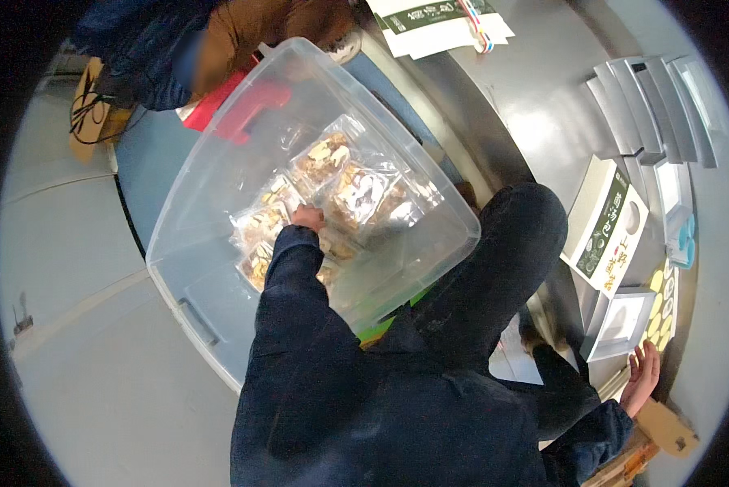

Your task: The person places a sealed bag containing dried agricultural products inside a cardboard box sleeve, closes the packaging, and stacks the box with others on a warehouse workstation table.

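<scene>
My left hand [308,217] reaches into a large translucent plastic bin [203,329], its fingers curled against clear plastic packets [323,159] of dried, sliced ingredients. Whether it grips a packet cannot be told. Several such packets lie in a loose pile on the bin's floor. At the lower right, my right hand [641,377] is open with fingers a little apart, just below a shallow grey-white box part [620,322] on the metal table. Above that part, a white and green printed carton [608,225] lies on the same table.
Stacked grey box parts [644,109], light blue rolls [682,243] and a sheet of yellow round stickers [659,304] are on the steel table [534,91]. White and green cardboard pieces [431,24] lie at its top end. Another person [139,55] in dark blue is beyond the bin, beside something red [218,103].
</scene>
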A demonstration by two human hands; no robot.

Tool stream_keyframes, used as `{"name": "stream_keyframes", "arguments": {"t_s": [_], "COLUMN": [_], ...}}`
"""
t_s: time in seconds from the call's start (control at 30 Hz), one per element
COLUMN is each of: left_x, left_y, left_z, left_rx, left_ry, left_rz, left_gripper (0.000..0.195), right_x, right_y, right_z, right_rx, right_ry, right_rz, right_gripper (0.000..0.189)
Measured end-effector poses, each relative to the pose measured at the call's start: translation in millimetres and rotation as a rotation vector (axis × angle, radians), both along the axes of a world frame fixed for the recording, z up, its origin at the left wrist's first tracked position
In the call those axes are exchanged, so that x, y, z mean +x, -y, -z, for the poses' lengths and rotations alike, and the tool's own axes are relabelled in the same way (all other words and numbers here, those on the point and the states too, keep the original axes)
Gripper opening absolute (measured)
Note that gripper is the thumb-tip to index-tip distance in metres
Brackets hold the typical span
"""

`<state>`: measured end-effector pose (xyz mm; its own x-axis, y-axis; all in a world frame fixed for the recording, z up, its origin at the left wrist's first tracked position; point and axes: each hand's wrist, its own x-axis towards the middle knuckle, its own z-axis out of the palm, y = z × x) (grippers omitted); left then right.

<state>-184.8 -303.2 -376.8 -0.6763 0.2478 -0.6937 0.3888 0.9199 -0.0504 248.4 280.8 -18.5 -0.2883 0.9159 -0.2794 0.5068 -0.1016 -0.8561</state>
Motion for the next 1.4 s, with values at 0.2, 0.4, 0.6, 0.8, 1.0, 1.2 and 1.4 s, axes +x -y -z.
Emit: {"name": "stream_keyframes", "arguments": {"t_s": [0.2, 0.4, 0.6, 0.8, 1.0, 1.2, 1.4], "left_x": [-36, -46, 5, 35, 80, 124, 144], "left_y": [71, -3, -92, -167, -226, -270, -288], "left_z": [-114, -283, -382, -422, -433, -429, -415], "left_rx": [0.697, 1.311, 1.568, 1.614, 1.664, 1.715, 1.742], "left_ry": [-0.211, -0.033, 0.133, 0.212, 0.122, 0.234, 0.366], "left_rz": [-0.551, -0.869, -0.803, -0.546, -0.448, -0.458, -0.490], "left_gripper": [0.023, 0.018, 0.017, 0.016, 0.015, 0.015, 0.013], "right_x": [-13, -50, -80, -83, -100, -110, -108], "right_y": [-15, 25, 58, 73, 80, 78, 64], "right_z": [19, 21, 3, -42, -59, -73, -61], "right_rx": [-0.029, -0.058, -0.079, 0.008, 0.366, 0.669, 0.648], "right_ry": [-0.127, -0.301, -0.492, -0.622, -0.606, -0.573, -0.473], "right_rz": [-0.096, -0.232, -0.406, -0.473, -0.504, -0.485, -0.511], "right_gripper": [0.034, 0.027, 0.026, 0.023, 0.021, 0.024, 0.030]}}
